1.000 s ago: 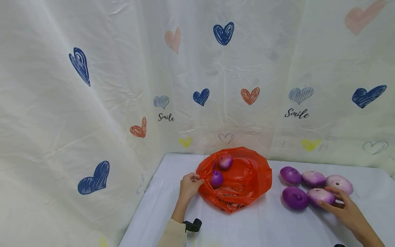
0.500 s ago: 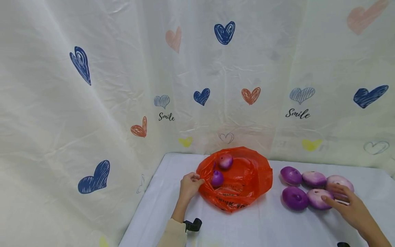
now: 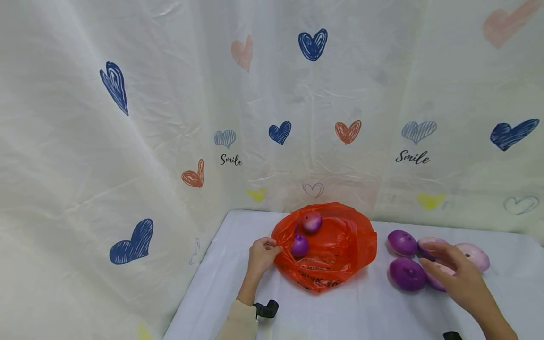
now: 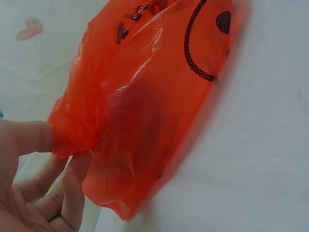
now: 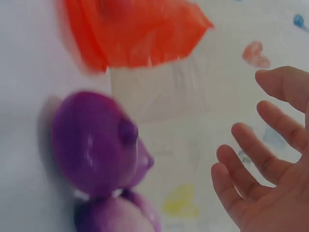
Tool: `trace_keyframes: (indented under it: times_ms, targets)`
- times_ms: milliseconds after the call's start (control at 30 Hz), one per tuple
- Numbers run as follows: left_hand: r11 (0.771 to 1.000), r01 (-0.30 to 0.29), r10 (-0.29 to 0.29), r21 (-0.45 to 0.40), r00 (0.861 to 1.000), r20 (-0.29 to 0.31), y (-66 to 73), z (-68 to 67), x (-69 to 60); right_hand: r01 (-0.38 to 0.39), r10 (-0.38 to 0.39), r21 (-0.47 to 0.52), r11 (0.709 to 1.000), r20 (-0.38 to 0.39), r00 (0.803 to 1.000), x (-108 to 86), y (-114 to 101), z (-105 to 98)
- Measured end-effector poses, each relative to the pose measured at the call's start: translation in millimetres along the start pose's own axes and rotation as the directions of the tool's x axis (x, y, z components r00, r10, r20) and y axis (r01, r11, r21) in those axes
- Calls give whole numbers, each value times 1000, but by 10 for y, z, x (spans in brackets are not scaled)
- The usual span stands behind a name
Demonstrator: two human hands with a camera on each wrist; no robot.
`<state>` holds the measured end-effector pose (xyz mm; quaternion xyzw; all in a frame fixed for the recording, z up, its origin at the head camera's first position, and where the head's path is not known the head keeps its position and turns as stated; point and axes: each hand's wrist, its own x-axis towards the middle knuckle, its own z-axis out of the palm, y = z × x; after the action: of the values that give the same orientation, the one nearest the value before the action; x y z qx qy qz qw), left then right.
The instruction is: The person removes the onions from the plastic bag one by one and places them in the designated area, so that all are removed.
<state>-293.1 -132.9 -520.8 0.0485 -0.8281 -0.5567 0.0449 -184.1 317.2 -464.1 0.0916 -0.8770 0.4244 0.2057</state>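
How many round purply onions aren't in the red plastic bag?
5: dark purple front onion and dark back onion, left; pale front onion and pale back onion, partly behind the right hand; pale right onion.

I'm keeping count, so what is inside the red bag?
Inside the red bag, a pinkish onion sits behind a purple onion; a purple sliver beside them may be a third. The bag's crumpled near side hides whatever lies lower.

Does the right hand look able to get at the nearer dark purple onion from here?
Probably yes: the right hand is open, holds nothing and appears close by, and nothing covers the top of the nearer dark purple onion.
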Motion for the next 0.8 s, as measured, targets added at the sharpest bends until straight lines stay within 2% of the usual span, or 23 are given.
trace_keyframes:
  times_ms: [100, 233, 400, 467, 567, 800]
  targets:
    - [1000, -9, 9, 5, 1000, 0, -2, 1, 4, 38, -38, 11, 999, -29, 999, -4, -213, 166]
    - [1000, -12, 12, 6, 1000, 1, -1, 3, 8, 54, -52, 41, 998, -57, 997, -28, -481, 433]
    - [1000, -11, 11, 2, 1000, 4, -1, -2, 8, 139, -136, 87, 986, -41, 990, 6, -697, 784]
    - [1000, -12, 12, 2, 1000, 5, -3, -6, 5, 164, -163, 96, 982, -16, 986, 48, -761, 910]
    - [1000, -12, 12, -4, 1000, 8, -2, -15, -1, 160, -165, 104, 982, 43, 985, 134, -842, 1097]
    - [1000, -16, 16, -5, 1000, 13, -7, -11, 7, 56, -91, 170, 984, 205, 974, 337, -913, 1490]
